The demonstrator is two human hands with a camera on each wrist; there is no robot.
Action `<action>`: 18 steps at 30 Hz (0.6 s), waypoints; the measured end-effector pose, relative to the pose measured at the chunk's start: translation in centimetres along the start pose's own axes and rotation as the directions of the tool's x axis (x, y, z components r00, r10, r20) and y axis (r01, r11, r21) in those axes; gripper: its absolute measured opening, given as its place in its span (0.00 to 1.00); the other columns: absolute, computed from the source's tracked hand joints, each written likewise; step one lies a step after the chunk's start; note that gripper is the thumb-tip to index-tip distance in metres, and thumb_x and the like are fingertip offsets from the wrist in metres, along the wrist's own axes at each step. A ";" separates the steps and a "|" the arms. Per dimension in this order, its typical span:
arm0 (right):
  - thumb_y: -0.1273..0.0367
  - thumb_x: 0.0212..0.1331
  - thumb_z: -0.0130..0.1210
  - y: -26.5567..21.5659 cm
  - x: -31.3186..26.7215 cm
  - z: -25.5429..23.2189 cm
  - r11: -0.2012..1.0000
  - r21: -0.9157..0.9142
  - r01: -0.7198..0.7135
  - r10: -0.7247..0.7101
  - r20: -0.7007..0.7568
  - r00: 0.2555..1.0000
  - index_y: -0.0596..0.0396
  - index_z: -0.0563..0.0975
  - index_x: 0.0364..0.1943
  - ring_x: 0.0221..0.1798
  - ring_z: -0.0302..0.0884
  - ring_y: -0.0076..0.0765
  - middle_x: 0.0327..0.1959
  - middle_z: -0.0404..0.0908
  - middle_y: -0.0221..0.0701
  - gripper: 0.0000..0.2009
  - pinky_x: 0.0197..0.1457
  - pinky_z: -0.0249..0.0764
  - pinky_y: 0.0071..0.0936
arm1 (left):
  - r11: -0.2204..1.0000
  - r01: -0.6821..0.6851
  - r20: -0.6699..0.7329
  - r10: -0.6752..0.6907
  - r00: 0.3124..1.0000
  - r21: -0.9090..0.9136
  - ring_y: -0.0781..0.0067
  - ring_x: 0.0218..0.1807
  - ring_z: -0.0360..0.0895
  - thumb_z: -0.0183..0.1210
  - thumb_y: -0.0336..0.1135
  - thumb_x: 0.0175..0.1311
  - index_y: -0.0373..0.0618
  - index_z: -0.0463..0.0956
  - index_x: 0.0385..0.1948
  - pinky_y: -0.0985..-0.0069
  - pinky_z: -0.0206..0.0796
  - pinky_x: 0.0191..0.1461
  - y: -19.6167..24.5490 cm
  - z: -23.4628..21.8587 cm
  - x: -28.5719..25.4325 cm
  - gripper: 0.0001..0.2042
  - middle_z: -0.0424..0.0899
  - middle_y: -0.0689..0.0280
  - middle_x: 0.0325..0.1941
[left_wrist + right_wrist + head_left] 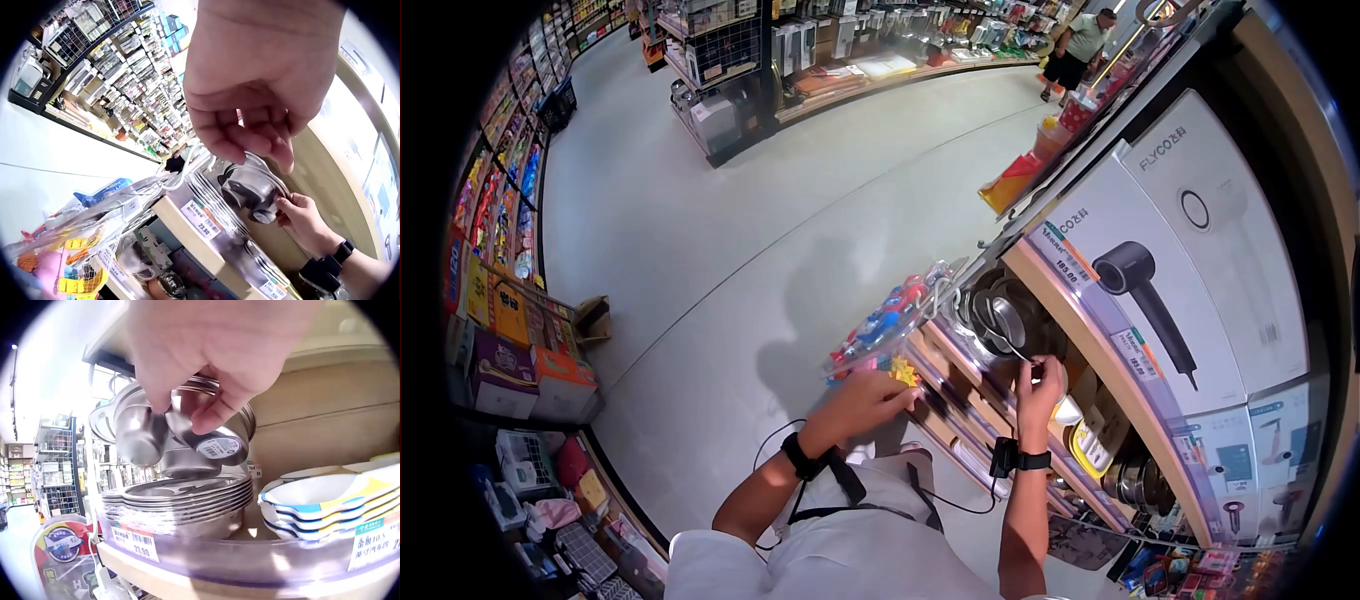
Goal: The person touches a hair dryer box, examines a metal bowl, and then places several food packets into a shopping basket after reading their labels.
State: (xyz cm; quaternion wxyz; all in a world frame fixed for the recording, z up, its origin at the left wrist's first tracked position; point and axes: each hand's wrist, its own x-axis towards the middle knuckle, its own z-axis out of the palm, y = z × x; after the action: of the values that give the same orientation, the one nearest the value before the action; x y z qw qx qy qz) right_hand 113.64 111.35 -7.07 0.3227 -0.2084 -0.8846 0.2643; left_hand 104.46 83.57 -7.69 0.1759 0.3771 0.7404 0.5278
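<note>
My right hand pinches the rim of a steel divided tray with round cups. In the right wrist view the tray hangs tilted over a stack of similar steel trays on the shelf, and a barcode sticker shows on one cup. From the left wrist view, my right hand holds the tray by its edge. My left hand is held over the shelf's front side, near bagged toys, its fingers loosely bent with nothing in them.
White bowls with blue and yellow edges stand right of the steel stack. Price labels line the shelf edge. Boxed hair dryers fill the upper shelf. A person stands far off in the aisle.
</note>
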 end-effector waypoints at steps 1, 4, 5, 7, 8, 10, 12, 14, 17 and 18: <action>0.78 0.53 0.55 0.0 -0.3 -0.1 0.999 0.048 -0.014 0.016 -0.034 0.999 0.63 0.71 0.31 0.28 0.70 0.33 0.27 0.70 0.36 0.04 0.33 0.67 0.27 | 1.000 0.002 0.043 -0.002 0.999 -0.012 0.73 0.25 0.77 0.55 0.41 0.63 0.41 0.81 0.28 0.77 0.66 0.31 -0.2 0.4 -0.1 0.13 0.79 0.64 0.18; 0.78 0.54 0.53 0.0 -1.7 0.1 0.961 0.249 -0.121 0.151 -0.107 0.983 0.62 0.69 0.30 0.28 0.68 0.25 0.29 0.68 0.32 0.04 0.33 0.66 0.21 | 0.997 0.068 0.158 -0.060 0.986 -0.046 0.67 0.33 0.79 0.54 0.38 0.63 0.42 0.75 0.45 0.72 0.68 0.39 0.3 0.7 0.1 0.13 0.81 0.59 0.27; 0.78 0.57 0.51 -0.1 -2.2 0.1 0.960 0.263 -0.090 0.136 -0.161 0.977 0.60 0.68 0.31 0.28 0.66 0.22 0.29 0.68 0.30 0.03 0.33 0.64 0.18 | 0.990 0.125 0.187 -0.110 0.976 -0.067 0.65 0.37 0.80 0.54 0.38 0.63 0.42 0.70 0.52 0.71 0.68 0.43 1.0 0.7 0.2 0.18 0.82 0.57 0.32; 0.75 0.64 0.47 -0.3 -3.9 -0.6 0.812 0.554 -0.184 0.287 -0.105 0.952 0.56 0.67 0.32 0.28 0.62 0.18 0.28 0.67 0.24 0.03 0.34 0.62 0.16 | 0.985 0.128 0.202 -0.103 0.974 -0.112 0.61 0.44 0.79 0.54 0.36 0.62 0.43 0.58 0.62 0.69 0.68 0.49 2.3 1.9 0.6 0.26 0.80 0.54 0.40; 0.73 0.66 0.45 -1.3 -4.5 -1.2 0.797 0.563 -0.218 0.313 -0.077 0.947 0.55 0.68 0.35 0.28 0.62 0.17 0.29 0.68 0.24 0.03 0.33 0.62 0.17 | 0.990 0.081 0.185 -0.060 0.981 -0.112 0.59 0.48 0.78 0.54 0.35 0.62 0.43 0.52 0.65 0.69 0.67 0.53 2.9 1.9 0.7 0.30 0.79 0.53 0.45; 0.69 0.67 0.46 -2.6 -5.7 -1.9 0.686 0.675 -0.270 0.352 0.017 0.936 0.55 0.70 0.39 0.29 0.63 0.17 0.31 0.70 0.24 0.04 0.32 0.63 0.18 | 0.979 0.083 0.199 -0.046 0.979 -0.186 0.56 0.60 0.70 0.56 0.34 0.61 0.41 0.44 0.69 0.70 0.61 0.62 3.7 1.6 0.9 0.36 0.68 0.50 0.61; 0.65 0.68 0.48 -3.1 -7.2 -1.8 0.492 0.802 -0.338 0.434 0.111 0.894 0.54 0.71 0.41 0.29 0.65 0.19 0.31 0.71 0.25 0.07 0.32 0.64 0.19 | 0.991 -0.005 0.092 0.018 0.996 -0.135 0.57 0.63 0.68 0.57 0.34 0.61 0.40 0.45 0.68 0.70 0.59 0.64 3.2 2.4 0.7 0.36 0.64 0.49 0.64; 0.62 0.67 0.49 -3.2 -8.8 -1.9 0.368 0.847 -0.383 0.407 0.224 0.886 0.53 0.70 0.41 0.28 0.66 0.21 0.31 0.73 0.26 0.10 0.32 0.64 0.19 | 0.985 -0.085 0.010 0.088 0.996 -0.152 0.57 0.67 0.62 0.59 0.36 0.60 0.40 0.44 0.68 0.68 0.56 0.66 2.5 3.1 0.7 0.38 0.55 0.48 0.69; 0.59 0.68 0.47 -4.6 -10.1 -2.5 0.119 0.847 -0.519 0.464 0.415 0.783 0.53 0.70 0.42 0.25 0.65 0.22 0.31 0.73 0.27 0.13 0.27 0.63 0.19 | 0.978 -0.056 -0.135 0.030 0.990 -0.200 0.53 0.67 0.60 0.60 0.35 0.59 0.41 0.42 0.69 0.65 0.56 0.66 1.6 3.7 0.5 0.40 0.53 0.46 0.69; 0.58 0.68 0.46 -4.9 -10.5 -2.6 0.012 0.827 -0.562 0.497 0.483 0.721 0.54 0.70 0.43 0.23 0.65 0.22 0.31 0.74 0.28 0.13 0.25 0.63 0.18 | 0.968 -0.042 -0.164 0.001 0.987 -0.248 0.53 0.67 0.60 0.61 0.32 0.57 0.43 0.40 0.69 0.62 0.56 0.66 1.8 3.7 0.6 0.42 0.51 0.49 0.70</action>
State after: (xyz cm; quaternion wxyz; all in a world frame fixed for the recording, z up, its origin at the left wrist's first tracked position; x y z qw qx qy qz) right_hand 121.80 102.80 -7.28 0.2308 -0.2781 -0.4024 0.8411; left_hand 107.19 86.68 -7.35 0.1556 0.3155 0.6757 0.6478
